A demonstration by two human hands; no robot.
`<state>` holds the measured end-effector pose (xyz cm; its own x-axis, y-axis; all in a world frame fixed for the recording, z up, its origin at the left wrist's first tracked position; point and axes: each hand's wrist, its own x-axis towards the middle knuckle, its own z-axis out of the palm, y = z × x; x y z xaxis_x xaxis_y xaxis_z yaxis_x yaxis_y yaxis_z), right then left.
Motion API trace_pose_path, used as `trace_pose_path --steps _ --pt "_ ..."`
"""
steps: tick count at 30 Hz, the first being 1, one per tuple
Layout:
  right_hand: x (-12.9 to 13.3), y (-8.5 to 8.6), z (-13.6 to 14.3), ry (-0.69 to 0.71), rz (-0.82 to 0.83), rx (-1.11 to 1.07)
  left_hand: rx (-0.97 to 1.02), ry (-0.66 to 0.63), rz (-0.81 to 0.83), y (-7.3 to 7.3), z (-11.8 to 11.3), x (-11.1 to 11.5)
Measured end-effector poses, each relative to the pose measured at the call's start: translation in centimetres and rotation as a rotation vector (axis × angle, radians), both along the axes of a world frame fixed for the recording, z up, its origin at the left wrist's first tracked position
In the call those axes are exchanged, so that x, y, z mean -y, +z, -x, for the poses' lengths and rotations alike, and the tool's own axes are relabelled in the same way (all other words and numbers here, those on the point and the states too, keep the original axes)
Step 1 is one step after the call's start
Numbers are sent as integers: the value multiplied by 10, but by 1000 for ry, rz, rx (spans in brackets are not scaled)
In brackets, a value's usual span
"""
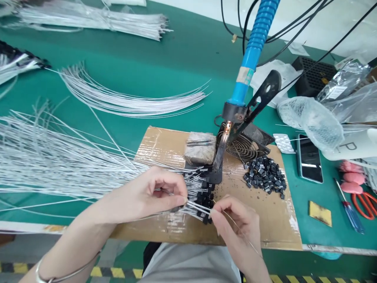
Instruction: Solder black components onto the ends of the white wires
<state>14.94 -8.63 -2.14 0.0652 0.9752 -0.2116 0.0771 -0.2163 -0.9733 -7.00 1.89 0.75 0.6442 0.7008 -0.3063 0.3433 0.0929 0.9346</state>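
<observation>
Between finger and thumb, my left hand [165, 196] pinches thin white wires [198, 206] at the lower middle. Their other ends are pinched by my right hand [235, 226], and a thin bare strand [232, 221] runs across that palm. Just behind the fingers, black connectors [206, 194] cap the ends of a large bundle of white wires [88, 169] that spreads to the left. A soldering iron [225, 137] on a blue tube [251, 51] points down above those connectors, apart from both hands.
Small black parts [265, 175] are piled on the cardboard [235, 232], near a round metal grille [244, 147] and a grey block [200, 147]. Farther right are a phone [310, 158], a screwdriver [350, 210] and a yellow sponge [320, 213]. More white wires [141, 104] lie behind.
</observation>
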Motion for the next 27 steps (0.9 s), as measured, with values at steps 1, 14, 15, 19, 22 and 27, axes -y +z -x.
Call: trace_pose_path --steps 1,14,15,19,22,27 --pt "-2 0 1 -18 12 13 4 7 -19 0 1 1" --pt "-7 -10 -1 -43 -115 75 -181 7 -173 6 4 13" --pt "-7 -11 0 -36 -141 92 -217 8 -194 7 1 18" --pt "-10 -13 1 -17 -228 156 -240 16 -251 5 -16 31" --pt "-11 -15 1 -24 -257 169 -193 40 -173 -1 -30 34" --pt "-12 -28 6 -118 -300 172 -16 177 -18 -10 -42 34"
